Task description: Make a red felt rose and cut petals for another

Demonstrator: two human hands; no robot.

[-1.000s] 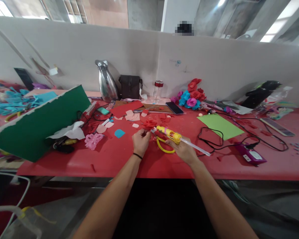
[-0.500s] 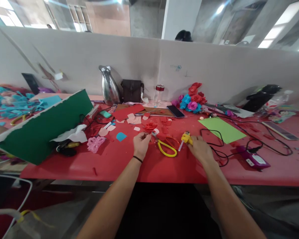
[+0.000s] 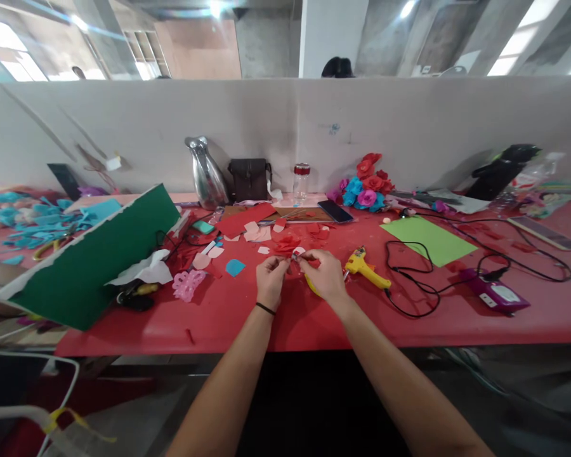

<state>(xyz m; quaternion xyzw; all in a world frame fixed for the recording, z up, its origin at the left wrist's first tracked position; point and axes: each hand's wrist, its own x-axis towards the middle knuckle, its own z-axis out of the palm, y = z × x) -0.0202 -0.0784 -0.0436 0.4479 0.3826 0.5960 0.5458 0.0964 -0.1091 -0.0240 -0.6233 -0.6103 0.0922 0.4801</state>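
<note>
My left hand (image 3: 270, 279) is closed in a pinch at the base of a red paper flower (image 3: 286, 244), whose thin petals stand up beyond the fingertips. Close against it, my right hand (image 3: 324, 274) also pinches, its fingertips nearly meeting the left ones; what lies between them is too small to make out. Under the right hand, scissors with yellow handles (image 3: 311, 287) are mostly covered. To the right, a yellow hot glue gun (image 3: 372, 269) lies on its side on the red table (image 3: 295, 327), its cord trailing right.
Paper petals (image 3: 257, 232), a blue petal (image 3: 235, 267) and a pink lacy piece (image 3: 188, 285) lie around. A green board (image 3: 95, 260) leans at left. Behind stand a steel jug (image 3: 207, 174), a glass bottle (image 3: 301, 184) and paper flowers (image 3: 368, 184). A purple power strip (image 3: 497, 292) sits right.
My right hand has let go of the glue gun, which now lies on the table, and has moved left to meet my left hand at the flower. The view has shifted slightly.
</note>
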